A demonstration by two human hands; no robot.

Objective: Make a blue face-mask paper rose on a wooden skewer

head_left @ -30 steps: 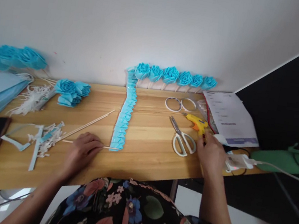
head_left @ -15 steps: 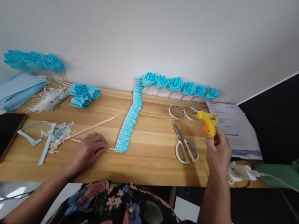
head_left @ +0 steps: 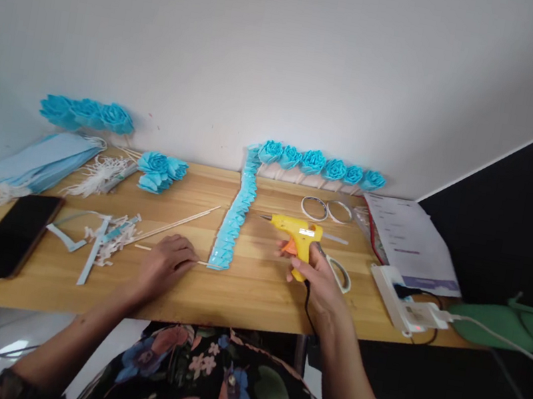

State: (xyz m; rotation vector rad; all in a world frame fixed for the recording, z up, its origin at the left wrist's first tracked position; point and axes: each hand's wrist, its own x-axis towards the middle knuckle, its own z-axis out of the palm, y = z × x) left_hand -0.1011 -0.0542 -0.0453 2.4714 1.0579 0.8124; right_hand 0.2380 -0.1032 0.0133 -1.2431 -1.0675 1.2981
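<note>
My right hand [head_left: 317, 278] grips a yellow glue gun [head_left: 297, 233] by its handle, nozzle pointing left toward a long strip of folded blue pieces [head_left: 238, 212]. My left hand [head_left: 166, 263] rests on the wooden table [head_left: 251, 295], fingers curled and pinching a thin wooden stick [head_left: 171, 254] whose tip reaches the strip's near end. White-handled scissors [head_left: 339, 270] lie just behind my right hand, partly hidden by it.
A row of blue paper roses [head_left: 323, 164] leans on the wall, more roses [head_left: 160, 169] lie at the left. Tape rings [head_left: 316, 207], papers [head_left: 406, 238], a power strip [head_left: 406, 304], a black phone [head_left: 12, 235], blue sheets [head_left: 37, 163], paper scraps [head_left: 104, 234] and loose sticks [head_left: 176, 222].
My right hand picked up the glue gun at the right and carried it left, over the scissors, toward the blue strip. My left hand stayed on the stick.
</note>
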